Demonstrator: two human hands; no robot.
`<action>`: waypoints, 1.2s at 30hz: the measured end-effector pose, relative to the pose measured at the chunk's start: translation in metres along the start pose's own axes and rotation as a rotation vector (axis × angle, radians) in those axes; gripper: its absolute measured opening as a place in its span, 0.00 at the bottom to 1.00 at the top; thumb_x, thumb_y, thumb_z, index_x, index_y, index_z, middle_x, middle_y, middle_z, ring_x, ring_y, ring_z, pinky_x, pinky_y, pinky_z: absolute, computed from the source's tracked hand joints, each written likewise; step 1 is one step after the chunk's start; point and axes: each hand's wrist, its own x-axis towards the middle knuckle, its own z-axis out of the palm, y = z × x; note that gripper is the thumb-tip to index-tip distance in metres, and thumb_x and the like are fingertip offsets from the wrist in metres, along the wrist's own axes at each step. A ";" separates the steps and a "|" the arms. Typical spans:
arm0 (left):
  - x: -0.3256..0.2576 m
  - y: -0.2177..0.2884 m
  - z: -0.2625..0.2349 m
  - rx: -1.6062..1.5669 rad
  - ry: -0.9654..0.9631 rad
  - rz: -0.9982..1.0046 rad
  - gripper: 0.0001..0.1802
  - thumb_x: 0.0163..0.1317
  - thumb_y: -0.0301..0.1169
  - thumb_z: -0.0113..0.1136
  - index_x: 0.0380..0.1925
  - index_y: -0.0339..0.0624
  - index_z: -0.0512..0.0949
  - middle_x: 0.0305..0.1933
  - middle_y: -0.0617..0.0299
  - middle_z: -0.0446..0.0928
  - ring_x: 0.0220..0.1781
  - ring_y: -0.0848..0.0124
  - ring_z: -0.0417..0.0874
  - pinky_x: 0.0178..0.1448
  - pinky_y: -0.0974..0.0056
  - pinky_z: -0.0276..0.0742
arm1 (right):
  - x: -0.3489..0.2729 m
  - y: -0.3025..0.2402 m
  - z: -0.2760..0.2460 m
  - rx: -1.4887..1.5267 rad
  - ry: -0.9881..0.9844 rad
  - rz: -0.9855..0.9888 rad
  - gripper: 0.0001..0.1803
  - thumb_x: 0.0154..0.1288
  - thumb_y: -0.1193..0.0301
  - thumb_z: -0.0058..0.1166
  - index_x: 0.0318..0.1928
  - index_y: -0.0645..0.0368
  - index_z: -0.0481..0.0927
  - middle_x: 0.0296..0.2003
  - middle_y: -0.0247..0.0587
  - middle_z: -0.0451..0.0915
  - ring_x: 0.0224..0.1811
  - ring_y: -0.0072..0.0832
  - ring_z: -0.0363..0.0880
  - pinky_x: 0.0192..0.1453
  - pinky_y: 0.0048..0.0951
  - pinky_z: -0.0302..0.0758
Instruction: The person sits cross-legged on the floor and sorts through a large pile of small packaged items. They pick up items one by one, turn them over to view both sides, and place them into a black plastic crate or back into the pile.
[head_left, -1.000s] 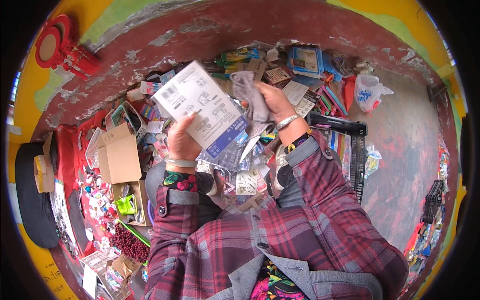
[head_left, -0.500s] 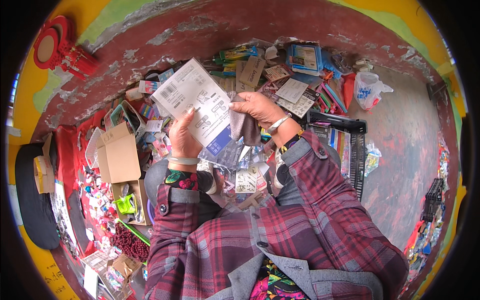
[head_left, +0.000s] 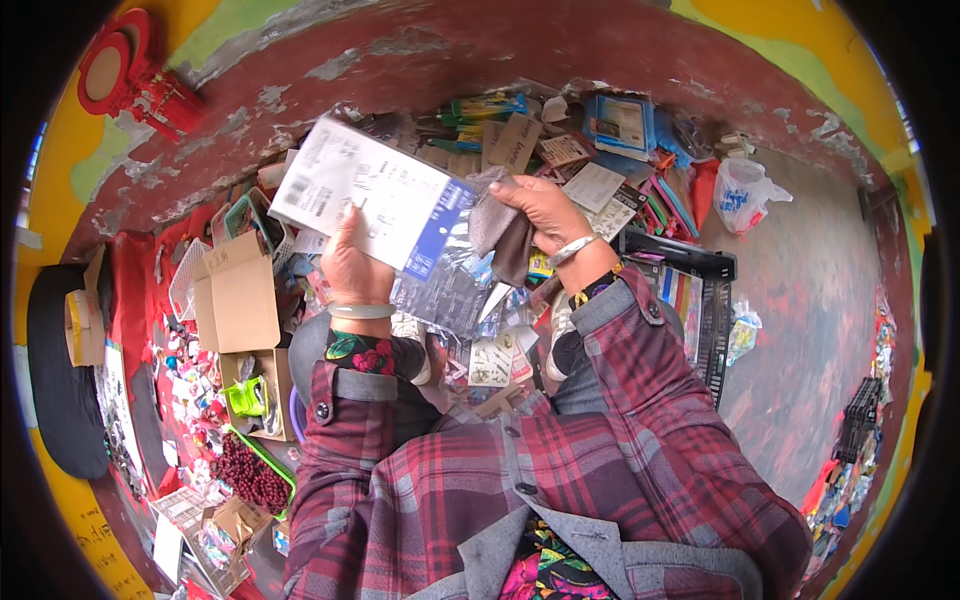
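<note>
My left hand [head_left: 354,268] is closed on a flat white package [head_left: 368,196] with a blue band at its right end, thumb on top and the other fingers mostly hidden beneath. The package has a barcode and small line drawings. In my right hand [head_left: 556,214] a crumpled grey-brown cloth [head_left: 502,232] is gripped and hangs down beside the blue end. Whether the cloth touches the package I cannot tell. Below both hands, between my feet, lie clear plastic packets [head_left: 440,298] and a pale printed card [head_left: 492,360].
Piled stationery and cartons [head_left: 513,143] lie along the far wall. To the right stand a black crate [head_left: 716,330] and a white plastic bag [head_left: 745,195]. On the left are an open cardboard box [head_left: 240,305] and a green-rimmed basket of dark red beads [head_left: 250,472].
The white package has turned counterclockwise, its blue end swinging from the bottom up to the right. My right hand has moved slightly right with the cloth, off the package's face.
</note>
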 end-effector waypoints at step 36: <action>0.002 -0.018 0.003 0.009 0.023 0.020 0.26 0.61 0.40 0.51 0.56 0.38 0.63 0.55 0.52 0.69 0.57 0.56 0.69 0.63 0.50 0.60 | -0.012 0.055 0.053 -0.005 -0.028 -0.108 0.09 0.58 0.75 0.52 0.39 0.65 0.75 0.34 0.34 0.78 0.35 0.19 0.75 0.42 0.22 0.71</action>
